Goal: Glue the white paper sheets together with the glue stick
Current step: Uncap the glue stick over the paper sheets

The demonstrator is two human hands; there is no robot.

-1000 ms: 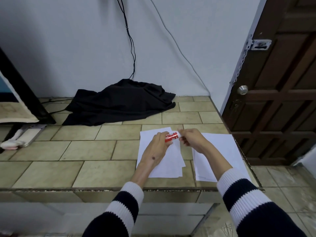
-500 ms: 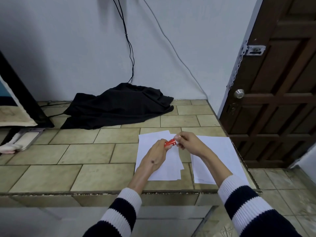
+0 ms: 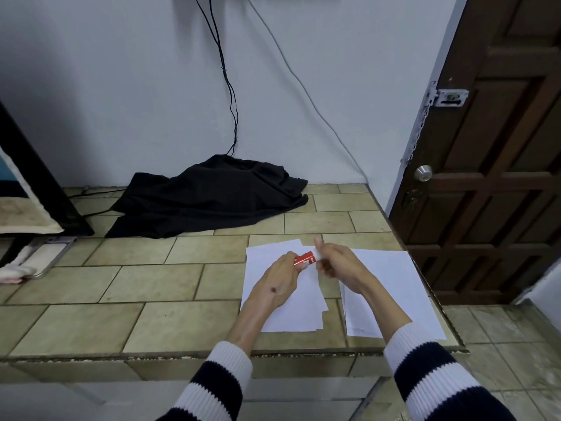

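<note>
Both hands meet above the papers on the tiled counter (image 3: 182, 287). Left hand (image 3: 277, 284) has its fingers curled round the base end of the red glue stick (image 3: 305, 258); right hand (image 3: 337, 265) has its fingers closed at the other, white cap end, thumb sticking up. Whether the cap is seated or already coming off can't be told, that end is blurred. The stick is held level, just over the far part of the left paper stack (image 3: 288, 311), a few loosely fanned white sheets. A second paper stack (image 3: 394, 293) lies just beside it on the right, near the counter edge. Judgement: uncapping or twisting step, no glue on paper yet. Handling: the stick is light, rigid, smooth plastic, so grip the barrel, not the cap, and press lightly when spreading, since the glue core is soft. The sheets are thin, floppy and slide easily on tile and on each other; pin one with flat fingers while gluing, lift by a corner or edge. Black cloth (image 3: 209, 196) sits well back, out of the way.
</note>
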